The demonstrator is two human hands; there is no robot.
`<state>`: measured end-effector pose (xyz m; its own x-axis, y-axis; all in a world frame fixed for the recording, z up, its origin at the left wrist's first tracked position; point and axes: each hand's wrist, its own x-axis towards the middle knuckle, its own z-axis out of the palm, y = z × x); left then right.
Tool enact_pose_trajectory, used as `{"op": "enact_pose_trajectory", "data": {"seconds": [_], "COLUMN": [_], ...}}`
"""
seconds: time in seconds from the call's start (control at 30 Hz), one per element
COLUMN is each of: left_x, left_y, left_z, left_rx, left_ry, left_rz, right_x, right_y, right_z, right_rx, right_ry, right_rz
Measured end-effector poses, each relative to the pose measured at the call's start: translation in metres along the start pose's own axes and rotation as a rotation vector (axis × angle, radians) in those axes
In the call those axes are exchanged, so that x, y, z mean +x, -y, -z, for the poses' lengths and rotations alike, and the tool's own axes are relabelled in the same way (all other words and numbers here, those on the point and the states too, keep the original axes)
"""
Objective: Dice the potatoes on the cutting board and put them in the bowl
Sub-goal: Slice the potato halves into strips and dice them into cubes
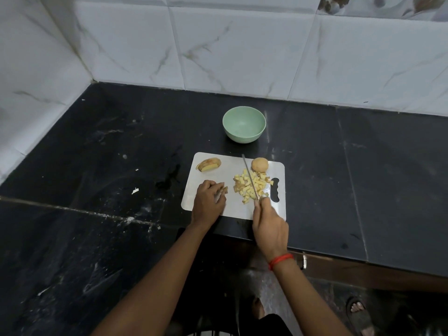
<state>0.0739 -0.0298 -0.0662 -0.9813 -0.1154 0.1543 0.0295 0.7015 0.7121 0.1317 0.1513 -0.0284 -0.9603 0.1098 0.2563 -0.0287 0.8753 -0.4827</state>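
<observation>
A white cutting board (219,209) lies on the black counter. A heap of pale yellow potato dice (242,187) sits right of its middle. Behind the heap stands a whole-looking potato piece (259,164). Sliced potato wedges (209,164) lie at the board's far left corner. My left hand (209,201) curls over a small potato piece (224,189) and holds it down. My right hand (269,221) grips a knife (249,178) whose blade lies across the dice heap. A green bowl (244,124) stands empty behind the board.
White marbled tile walls meet in a corner at the back left. The counter's front edge runs just under the board's near side. White scraps (134,190) lie on the counter to the left. Feet in sandals (358,309) show on the floor below.
</observation>
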Motion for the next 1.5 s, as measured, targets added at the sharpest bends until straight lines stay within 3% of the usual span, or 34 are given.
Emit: {"op": "enact_pose_trajectory", "data": {"seconds": [0.13,0.3,0.47,0.63,0.8,1.03,1.27,1.33,1.43,1.5], "left_x": [0.010,0.019,0.024,0.059,0.086,0.100,0.088,0.076,0.052,0.039], "left_y": [-0.002,-0.022,-0.036,-0.014,0.005,0.013,0.012,0.003,-0.005,0.000], "left_z": [0.001,-0.014,-0.013,0.016,0.035,0.043,0.048,0.047,0.041,0.035], "left_rx": [0.062,0.000,-0.137,0.089,0.396,0.487,0.406,0.268,0.021,0.033], "left_ry": [0.108,0.154,0.059,-0.129,-0.026,0.066,-0.035,-0.070,0.082,0.174], "left_rz": [-0.034,-0.039,0.005,-0.051,-0.183,-0.280,-0.312,-0.252,-0.040,0.006], "right_x": [0.018,0.016,0.016,0.017,0.018,0.018,0.017,0.018,0.018,0.017], "right_y": [-0.028,-0.040,-0.042,-0.041,-0.042,-0.040,-0.040,-0.040,-0.041,-0.042], "right_z": [0.002,-0.004,-0.004,-0.004,-0.004,-0.003,-0.003,-0.003,-0.005,-0.006], "right_rx": [0.097,0.120,0.124,0.118,0.117,0.127,0.127,0.130,0.127,0.123], "right_ry": [-0.115,-0.108,-0.092,-0.093,-0.081,-0.084,-0.071,-0.071,-0.071,-0.067], "right_rz": [0.022,0.073,0.074,0.072,0.068,0.055,0.057,0.048,0.037,0.028]}}
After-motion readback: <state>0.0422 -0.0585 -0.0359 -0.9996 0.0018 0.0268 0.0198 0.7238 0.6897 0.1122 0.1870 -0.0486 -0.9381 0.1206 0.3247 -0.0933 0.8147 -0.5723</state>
